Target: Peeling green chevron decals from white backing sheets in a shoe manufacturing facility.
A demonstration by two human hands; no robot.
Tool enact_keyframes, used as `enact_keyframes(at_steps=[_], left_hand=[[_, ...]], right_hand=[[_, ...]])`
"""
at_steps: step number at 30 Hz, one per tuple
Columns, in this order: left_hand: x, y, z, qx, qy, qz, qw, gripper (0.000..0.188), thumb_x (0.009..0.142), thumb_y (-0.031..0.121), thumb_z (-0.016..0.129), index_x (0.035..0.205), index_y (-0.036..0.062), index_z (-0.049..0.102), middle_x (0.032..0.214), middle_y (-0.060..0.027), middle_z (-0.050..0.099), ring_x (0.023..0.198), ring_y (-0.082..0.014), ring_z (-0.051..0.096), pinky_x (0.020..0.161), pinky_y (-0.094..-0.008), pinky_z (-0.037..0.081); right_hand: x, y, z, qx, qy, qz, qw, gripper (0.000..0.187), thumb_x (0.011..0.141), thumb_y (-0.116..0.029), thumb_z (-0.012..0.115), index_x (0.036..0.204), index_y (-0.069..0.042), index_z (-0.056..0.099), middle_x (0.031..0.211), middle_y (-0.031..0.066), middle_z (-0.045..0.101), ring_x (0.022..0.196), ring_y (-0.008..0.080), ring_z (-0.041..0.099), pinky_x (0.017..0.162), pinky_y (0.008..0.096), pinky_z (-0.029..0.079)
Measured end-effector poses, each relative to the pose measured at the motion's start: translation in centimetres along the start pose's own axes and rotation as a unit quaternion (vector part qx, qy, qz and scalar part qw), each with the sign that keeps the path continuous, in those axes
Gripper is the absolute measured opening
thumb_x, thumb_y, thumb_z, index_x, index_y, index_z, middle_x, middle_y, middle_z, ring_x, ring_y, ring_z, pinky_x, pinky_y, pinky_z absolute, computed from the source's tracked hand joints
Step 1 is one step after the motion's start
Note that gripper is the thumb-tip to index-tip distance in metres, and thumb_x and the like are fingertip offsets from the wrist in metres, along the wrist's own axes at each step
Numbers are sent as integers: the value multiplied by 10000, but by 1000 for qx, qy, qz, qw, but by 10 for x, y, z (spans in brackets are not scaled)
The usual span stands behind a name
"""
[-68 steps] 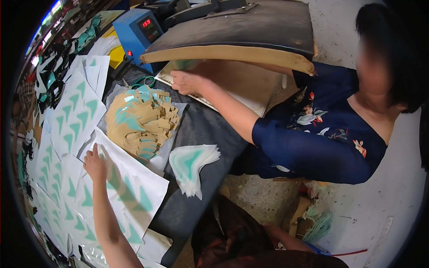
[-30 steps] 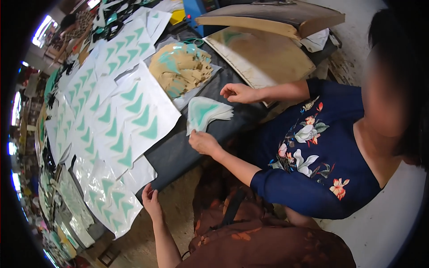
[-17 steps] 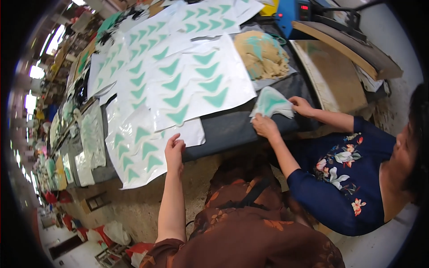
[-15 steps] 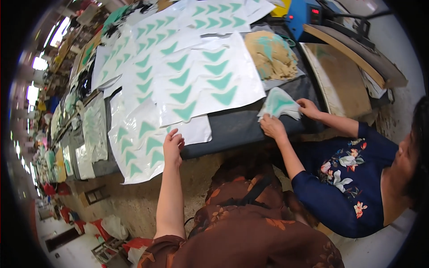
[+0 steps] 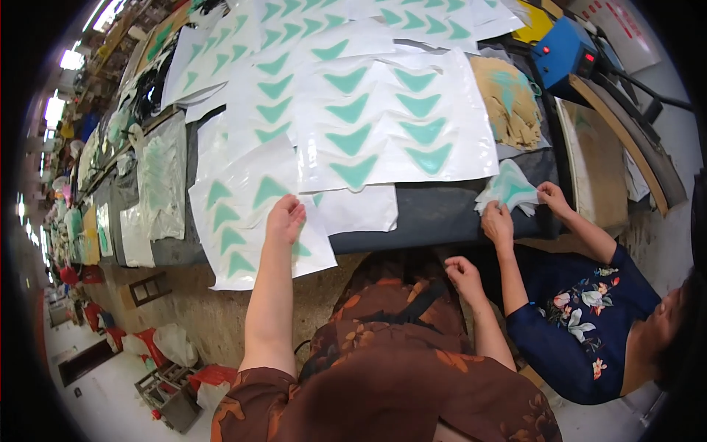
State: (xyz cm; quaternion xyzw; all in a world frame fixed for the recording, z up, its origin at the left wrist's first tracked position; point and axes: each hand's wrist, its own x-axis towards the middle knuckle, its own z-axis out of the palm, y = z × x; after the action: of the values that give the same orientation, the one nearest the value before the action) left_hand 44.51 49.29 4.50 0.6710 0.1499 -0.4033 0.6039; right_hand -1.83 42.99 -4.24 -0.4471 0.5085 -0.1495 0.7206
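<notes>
My left hand (image 5: 286, 219) is over a white sheet (image 5: 243, 202) with several green curved V shapes, at the table's near edge. Its fingers are curled in, and whether they pinch anything is hidden. My right hand (image 5: 464, 276) hovers in front of the table edge, fingers bent and loosely closed, with nothing visible in them. Beyond my left hand a larger white sheet (image 5: 390, 166) bears two columns of the same green shapes and overlaps other sheets. To my right a co-worker's hands hold a small stack of whitish pieces with green shapes (image 5: 508, 188).
A tan crumpled pile with green patches (image 5: 508, 110) lies at the right of the dark tabletop (image 5: 434, 214). Behind it stands a blue machine with a lit display (image 5: 563, 55). The co-worker (image 5: 582, 317) sits close on my right. A wooden stool (image 5: 147, 289) is on the floor at left.
My right hand has come into view in front of the table edge. My left hand has moved further over the near sheet. The view has shifted leftward; the co-worker still holds the stack.
</notes>
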Motion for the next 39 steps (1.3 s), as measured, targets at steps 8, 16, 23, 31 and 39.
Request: enact_keyframes(at_steps=[8, 16, 23, 31, 39], left_hand=[[-87, -28, -43, 136, -145, -66, 978, 281, 923, 124, 589, 1185, 26, 559, 987, -65, 626, 843, -131, 595, 772, -254, 511], [-157, -95, -155, 65, -18, -118, 991, 281, 907, 147, 617, 1170, 55, 578, 1008, -59, 636, 864, -137, 606, 770, -279, 517], [-164, -53, -254, -71, 180, 77, 978, 299, 908, 107, 600, 1199, 59, 554, 1078, -80, 608, 949, -183, 595, 835, -296, 501], [-120, 53, -276, -63, 76, 140, 985, 287, 939, 104, 558, 1218, 37, 545, 1069, -66, 620, 947, -167, 605, 873, -312, 504], [-1, 147, -270, 126, -75, 91, 985, 297, 910, 126, 604, 1185, 15, 584, 1079, -33, 606, 952, -117, 562, 867, -255, 441]], right_hand=[[32, -82, 81, 24, -126, 61, 990, 161, 907, -122, 589, 1051, -60, 620, 859, -17, 606, 751, 64, 553, 678, 209, 460], [68, -108, 170, -54, -335, 92, 936, 145, 909, -143, 579, 1026, -61, 608, 856, -7, 607, 728, 73, 578, 647, 217, 479], [98, -174, 237, -50, -334, 11, 941, 146, 907, -153, 591, 1010, -51, 611, 877, 8, 601, 763, 91, 585, 668, 232, 482], [122, -188, 328, -85, -225, -82, 967, 239, 888, -139, 603, 1105, -42, 619, 999, 13, 626, 909, 109, 575, 790, 263, 463], [117, -173, 399, -43, -116, -69, 990, 266, 885, -136, 606, 1133, -39, 614, 1035, 33, 629, 917, 104, 569, 804, 261, 454]])
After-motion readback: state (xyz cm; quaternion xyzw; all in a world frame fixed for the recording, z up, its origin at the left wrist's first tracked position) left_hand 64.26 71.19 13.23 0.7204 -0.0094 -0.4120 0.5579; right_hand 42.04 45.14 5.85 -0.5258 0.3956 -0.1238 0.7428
